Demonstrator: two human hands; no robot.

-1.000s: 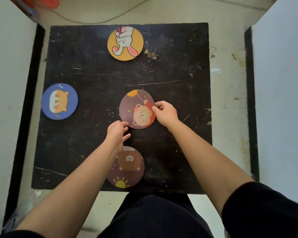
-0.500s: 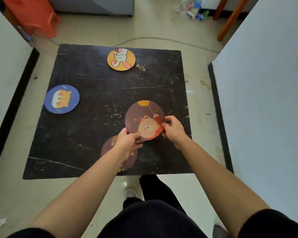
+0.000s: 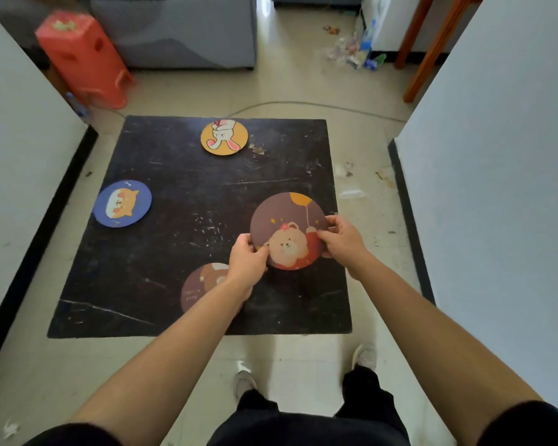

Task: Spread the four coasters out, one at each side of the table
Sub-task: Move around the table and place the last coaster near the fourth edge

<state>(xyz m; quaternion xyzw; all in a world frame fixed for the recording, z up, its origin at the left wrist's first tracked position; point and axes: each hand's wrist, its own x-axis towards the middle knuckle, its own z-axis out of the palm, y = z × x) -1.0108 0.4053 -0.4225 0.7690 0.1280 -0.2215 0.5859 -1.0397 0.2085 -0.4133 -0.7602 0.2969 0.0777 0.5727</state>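
Both hands hold a brown coaster with a bear and a balloon (image 3: 287, 222), lifted and tilted over the right part of the black table (image 3: 181, 201). My left hand (image 3: 247, 263) pinches its lower left edge; my right hand (image 3: 342, 241) grips its right edge. A yellow rabbit coaster (image 3: 224, 137) lies flat at the far side. A blue dog coaster (image 3: 122, 203) lies at the left side. A second brown bear coaster (image 3: 200, 284) lies near the front edge, partly hidden under my left wrist.
White panels (image 3: 496, 175) rise close on the right and left (image 3: 16, 162) of the table. A red plastic stool (image 3: 81, 56) and a grey sofa (image 3: 174, 30) stand beyond. A cable (image 3: 303, 104) crosses the floor; litter lies at the far right.
The balloon-bear coaster has been lifted off the table centre and carried right, toward the right edge. My left hand took hold of its edge. The head camera has tilted up and back.
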